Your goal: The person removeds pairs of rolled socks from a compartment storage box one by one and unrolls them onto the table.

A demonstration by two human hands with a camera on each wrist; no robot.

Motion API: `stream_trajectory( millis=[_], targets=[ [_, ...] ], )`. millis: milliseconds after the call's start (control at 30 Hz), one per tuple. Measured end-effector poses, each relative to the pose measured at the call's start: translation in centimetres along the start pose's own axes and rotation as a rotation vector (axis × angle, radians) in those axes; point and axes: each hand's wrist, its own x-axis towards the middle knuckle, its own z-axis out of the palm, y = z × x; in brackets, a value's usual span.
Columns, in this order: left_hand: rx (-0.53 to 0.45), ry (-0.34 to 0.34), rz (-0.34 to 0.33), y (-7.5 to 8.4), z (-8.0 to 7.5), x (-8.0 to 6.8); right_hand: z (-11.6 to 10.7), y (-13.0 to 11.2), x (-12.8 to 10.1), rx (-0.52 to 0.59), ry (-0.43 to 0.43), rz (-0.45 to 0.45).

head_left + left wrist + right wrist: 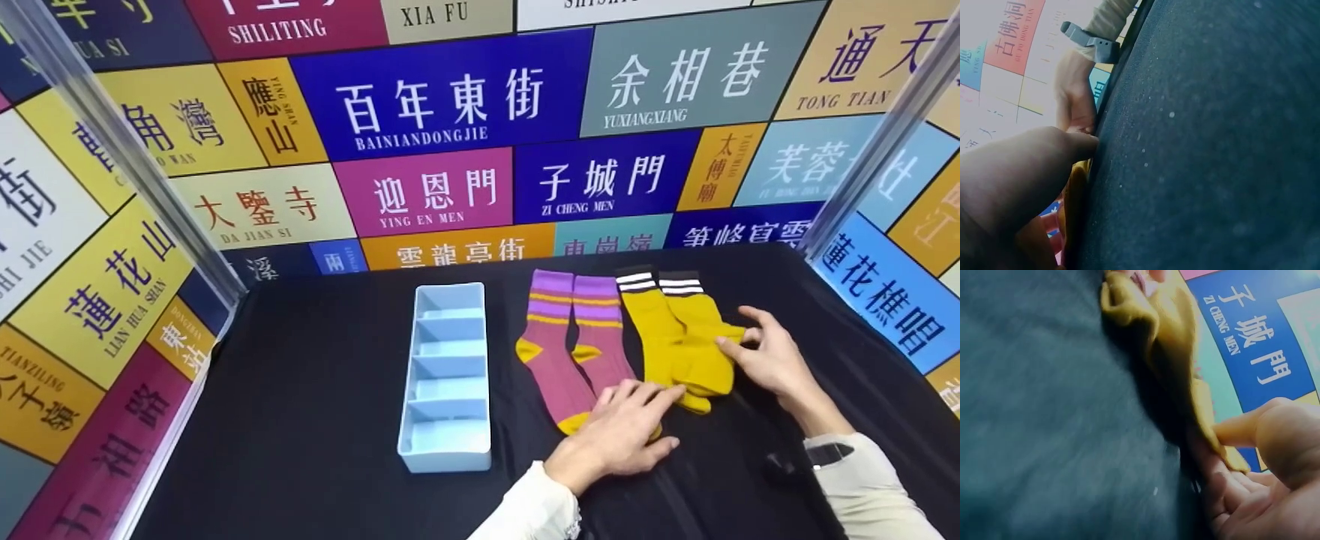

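A pair of yellow socks (697, 364) with black-and-white striped cuffs lies on the right of the dark cloth, one partly folded over the other. My right hand (776, 360) pinches the end of a yellow sock between thumb and fingers; the right wrist view shows that yellow fabric (1176, 343) raised off the cloth. Beside them lies a pair of mauve socks (551, 360) with purple-and-orange cuffs and yellow heels. My left hand (619, 431) rests with extended fingers over the mauve toes, its fingertips touching the lower edge of the yellow socks. It hides part of the mauve toes.
Left of the socks stands a light blue box (450, 461) divided into several compartments. Black cloth (315, 390) covers the table. Panels with colourful place-name signs (442, 97) enclose the back and sides, with clear corner posts (142, 150).
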Motion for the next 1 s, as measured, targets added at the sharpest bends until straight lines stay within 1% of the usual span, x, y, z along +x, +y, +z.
stream_trajectory(
  millis=[100,233,333,433,500,567,667,800,900,1000],
  targets=[
    [0.027,0.002,-0.021,0.2,0.1,0.1,-0.1,0.2,-0.5,-0.008,-0.001,0.006],
    [0.083,0.041,-0.040,0.6,0.1,0.1,-0.3,0.0,-1.1,-0.019,-0.060,-0.037],
    [0.084,0.059,-0.056,0.7,0.2,0.1,-0.5,-0.1,-1.6,-0.023,-0.045,-0.062],
    [0.058,0.045,-0.069,0.7,0.4,0.2,-0.8,0.3,-2.1,-0.022,-0.003,-0.042],
    [0.049,0.040,-0.074,0.7,0.4,0.2,-0.9,0.5,-2.5,-0.031,0.008,-0.020],
    [0.054,0.042,-0.069,0.8,0.4,0.2,-1.0,0.7,-2.9,-0.034,-0.007,-0.010],
    [0.086,0.051,-0.055,1.0,0.3,0.2,-1.1,0.7,-3.5,-0.034,-0.021,-0.022],
    [0.119,0.031,-0.042,1.0,0.0,0.3,-1.4,0.8,-4.0,-0.035,-0.005,-0.042],
    [0.110,0.005,-0.042,0.9,-0.2,0.3,-1.5,0.8,-4.1,-0.044,0.000,-0.039],
    [0.093,-0.008,-0.038,0.6,-0.5,0.4,-1.6,0.6,-4.0,-0.059,-0.045,-0.031]
  ],
)
